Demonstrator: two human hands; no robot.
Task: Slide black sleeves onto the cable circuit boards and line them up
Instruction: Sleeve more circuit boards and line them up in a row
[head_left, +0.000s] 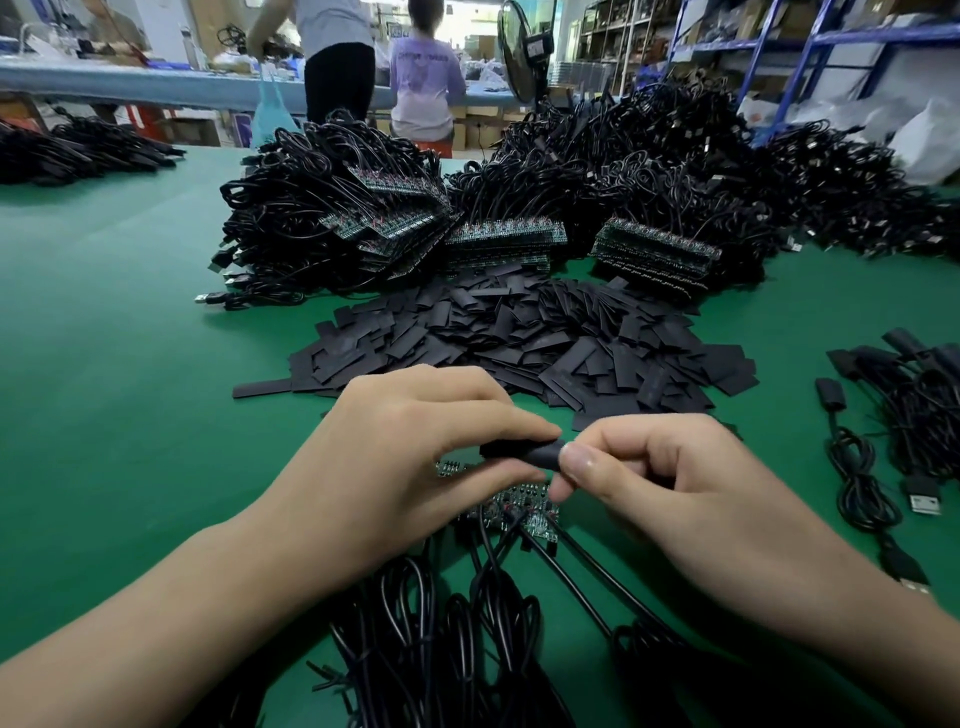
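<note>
Both hands — left hand (415, 447), right hand (670, 483) — are pinching one black sleeve (522, 451) above the circuit boards (519, 512) near the bench's (104, 322) front edge.

Left hand (415, 447) and right hand (654, 483) pinch a black sleeve (522, 451), seemingly over circuit boards (519, 512).

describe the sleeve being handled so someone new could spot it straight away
On the green table, nearer than the heap of loose black sleeves, the left hand and right hand meet. The black sleeve is pinched between them. Unlike the heap's flat pieces, it is held up off the table.
</note>
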